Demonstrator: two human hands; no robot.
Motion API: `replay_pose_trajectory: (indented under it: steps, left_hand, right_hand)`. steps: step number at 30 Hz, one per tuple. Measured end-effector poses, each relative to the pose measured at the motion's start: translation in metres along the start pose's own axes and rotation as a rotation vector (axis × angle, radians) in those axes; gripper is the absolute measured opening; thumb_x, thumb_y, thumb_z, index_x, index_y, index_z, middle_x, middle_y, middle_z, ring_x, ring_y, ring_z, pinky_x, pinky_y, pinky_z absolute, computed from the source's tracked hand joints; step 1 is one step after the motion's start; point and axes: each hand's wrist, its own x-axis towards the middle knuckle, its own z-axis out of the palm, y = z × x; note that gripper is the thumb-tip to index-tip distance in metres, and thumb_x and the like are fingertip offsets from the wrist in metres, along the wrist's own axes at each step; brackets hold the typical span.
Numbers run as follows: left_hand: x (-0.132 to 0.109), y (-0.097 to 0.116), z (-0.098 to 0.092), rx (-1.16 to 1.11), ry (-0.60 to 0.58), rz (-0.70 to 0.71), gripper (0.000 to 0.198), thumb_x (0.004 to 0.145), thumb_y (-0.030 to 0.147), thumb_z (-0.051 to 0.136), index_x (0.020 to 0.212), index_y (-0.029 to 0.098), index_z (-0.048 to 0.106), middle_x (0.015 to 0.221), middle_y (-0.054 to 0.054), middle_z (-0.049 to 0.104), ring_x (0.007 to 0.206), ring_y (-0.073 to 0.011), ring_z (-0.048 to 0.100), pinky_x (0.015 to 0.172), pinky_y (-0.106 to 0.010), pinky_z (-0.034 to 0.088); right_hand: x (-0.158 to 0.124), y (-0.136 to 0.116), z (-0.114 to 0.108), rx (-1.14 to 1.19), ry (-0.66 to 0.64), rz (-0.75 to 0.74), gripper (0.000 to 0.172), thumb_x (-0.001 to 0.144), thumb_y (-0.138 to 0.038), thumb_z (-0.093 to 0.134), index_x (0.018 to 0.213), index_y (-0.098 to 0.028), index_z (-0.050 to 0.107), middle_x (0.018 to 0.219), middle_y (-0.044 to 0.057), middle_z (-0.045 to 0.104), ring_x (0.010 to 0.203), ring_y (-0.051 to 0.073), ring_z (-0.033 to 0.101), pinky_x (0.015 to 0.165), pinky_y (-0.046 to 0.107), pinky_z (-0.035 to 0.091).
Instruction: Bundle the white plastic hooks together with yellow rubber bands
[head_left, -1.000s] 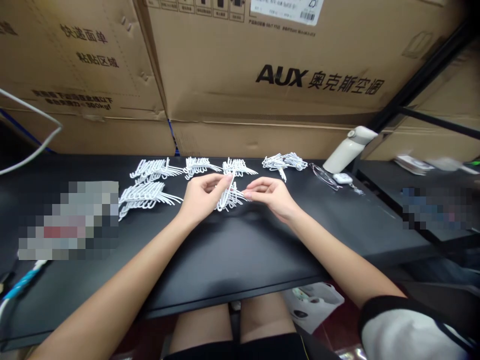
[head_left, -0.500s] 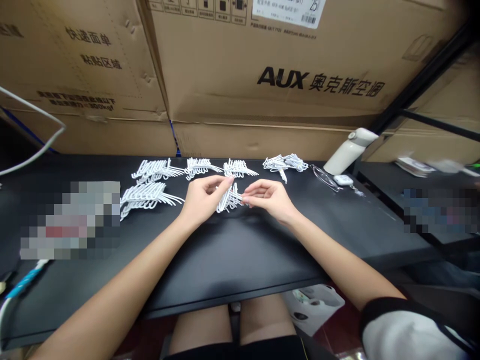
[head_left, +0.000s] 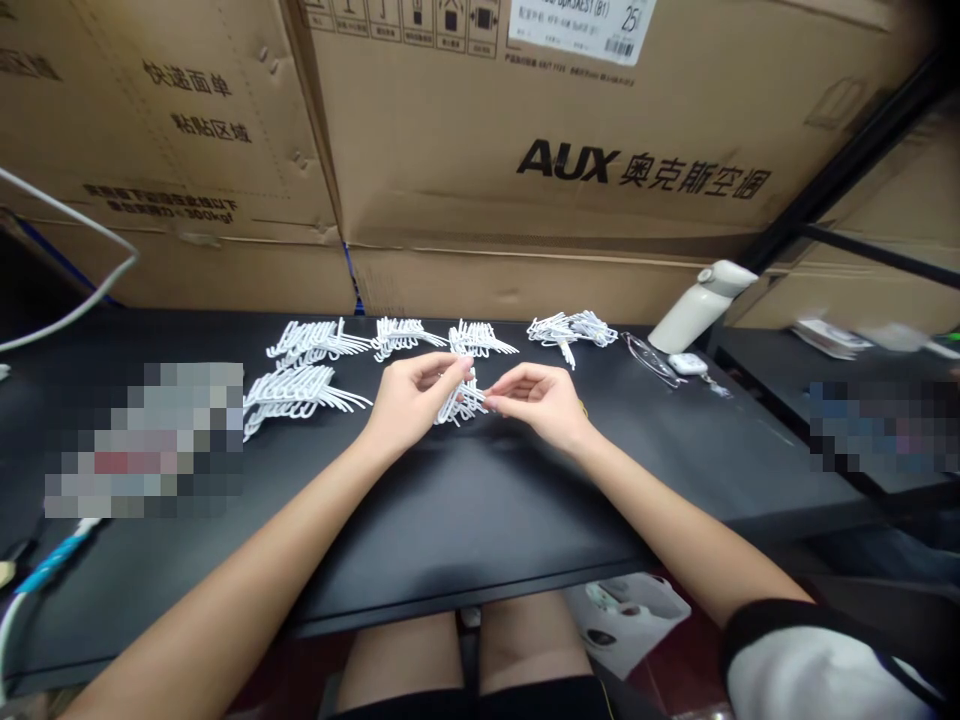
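Note:
A small bunch of white, bent, hook-like wire pieces (head_left: 463,408) is between my two hands, just over the black table. My left hand (head_left: 412,400) is closed, with thumb and fingers pinching at the bunch's left and upper side; the exact grip is partly hidden. From the right, my right hand (head_left: 541,402) pinches the straight ends of the pieces between thumb and index finger. Behind my hands lie a row of similar hooks (head_left: 480,338) and another row (head_left: 405,335). Farther left are two larger rows, one at the back (head_left: 315,340) and one nearer me (head_left: 300,388).
A tangled white pile (head_left: 570,328) lies at the back. Right of it are glasses (head_left: 651,358), a white earphone case (head_left: 687,364) and a tilted white bottle (head_left: 697,308). Cardboard boxes (head_left: 465,180) stand behind the black table (head_left: 465,530). A blurred-out object (head_left: 150,440) lies left.
Both hands hold nearly the same pose at the bunch, with small finger shifts. The whole view has moved slightly; the rows on the table look unchanged.

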Motion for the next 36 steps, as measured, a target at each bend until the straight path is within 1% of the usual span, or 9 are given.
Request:
replay_pose_trajectory:
  steps: [3,5,8,14,19,22,26,32,36]
  left_hand:
    - [-0.003,0.003,0.003,-0.063,-0.016,0.005,0.053,0.080,0.046,0.065,0.123,0.015,0.063,0.104,-0.011,0.072,0.075,-0.0193,0.069,0.067,-0.031,0.058]
    - [-0.004,0.003,0.003,-0.062,-0.030,0.022,0.049,0.081,0.045,0.064,0.120,0.016,0.064,0.110,-0.012,0.070,0.080,-0.0202,0.069,0.064,-0.030,0.059]
    - [-0.003,0.001,0.002,-0.069,-0.043,-0.005,0.042,0.081,0.046,0.064,0.109,0.014,0.067,0.110,-0.013,0.070,0.072,-0.0202,0.071,0.057,-0.028,0.059]
    - [0.002,-0.003,0.001,-0.162,-0.031,-0.090,0.044,0.081,0.046,0.065,0.109,0.013,0.064,0.109,-0.015,0.070,0.063,-0.0209,0.072,0.050,-0.029,0.058]
    - [0.006,-0.005,-0.001,-0.188,0.069,-0.095,0.041,0.080,0.045,0.065,0.108,0.015,0.065,0.104,-0.012,0.072,0.059,-0.0181,0.070,0.047,-0.027,0.057]
    - [0.006,-0.006,0.000,-0.186,0.068,-0.092,0.042,0.080,0.046,0.066,0.108,0.015,0.065,0.103,-0.012,0.072,0.059,-0.0180,0.070,0.047,-0.027,0.057]
    - [0.003,-0.008,0.003,-0.169,0.027,-0.081,0.044,0.079,0.045,0.066,0.109,0.013,0.065,0.102,-0.013,0.072,0.062,-0.0195,0.071,0.051,-0.028,0.058]
    - [0.003,-0.010,0.002,-0.155,0.013,-0.087,0.045,0.080,0.047,0.065,0.110,0.013,0.064,0.103,-0.013,0.071,0.062,-0.0199,0.071,0.054,-0.030,0.059]
    - [0.004,-0.010,0.002,-0.157,0.015,-0.084,0.044,0.081,0.046,0.065,0.110,0.013,0.064,0.102,-0.013,0.071,0.061,-0.0193,0.071,0.055,-0.030,0.060]
  right_hand:
    - [-0.001,0.000,0.001,0.005,0.003,-0.016,0.026,0.059,-0.033,0.084,0.071,-0.017,0.067,0.077,0.005,0.073,0.075,0.021,0.071,0.079,0.039,0.058]
    - [-0.002,0.001,0.002,-0.001,0.004,-0.027,0.024,0.060,-0.032,0.084,0.071,-0.017,0.068,0.077,0.005,0.073,0.076,0.021,0.071,0.080,0.038,0.058]
    - [-0.002,0.001,0.003,-0.018,-0.008,-0.022,0.024,0.061,-0.030,0.083,0.071,-0.017,0.068,0.076,0.005,0.073,0.075,0.020,0.071,0.079,0.036,0.058]
    - [0.004,0.003,-0.001,-0.043,0.021,-0.011,0.028,0.068,-0.039,0.077,0.078,-0.015,0.066,0.075,0.006,0.072,0.069,0.019,0.070,0.062,0.030,0.057]
    - [0.009,0.013,-0.010,-0.362,0.145,-0.178,0.018,0.075,-0.033,0.070,0.079,-0.016,0.067,0.081,0.007,0.073,0.076,0.019,0.070,0.073,0.032,0.056]
    - [0.009,0.022,-0.012,-0.561,0.106,-0.197,0.010,0.078,-0.026,0.065,0.079,-0.017,0.069,0.080,0.005,0.073,0.074,0.018,0.069,0.069,0.030,0.055]
    - [0.011,0.026,-0.014,-0.628,0.063,-0.168,0.007,0.076,-0.017,0.062,0.079,-0.017,0.068,0.078,0.005,0.073,0.072,0.018,0.070,0.065,0.028,0.054]
    - [0.020,0.015,-0.042,-0.706,-0.036,-0.063,0.012,0.070,-0.008,0.061,0.076,-0.015,0.068,0.074,0.005,0.071,0.069,0.017,0.068,0.066,0.028,0.055]
    - [0.023,0.005,-0.069,-0.729,0.033,-0.015,0.010,0.065,-0.008,0.066,0.072,-0.015,0.069,0.068,0.004,0.070,0.066,0.018,0.069,0.067,0.031,0.057]
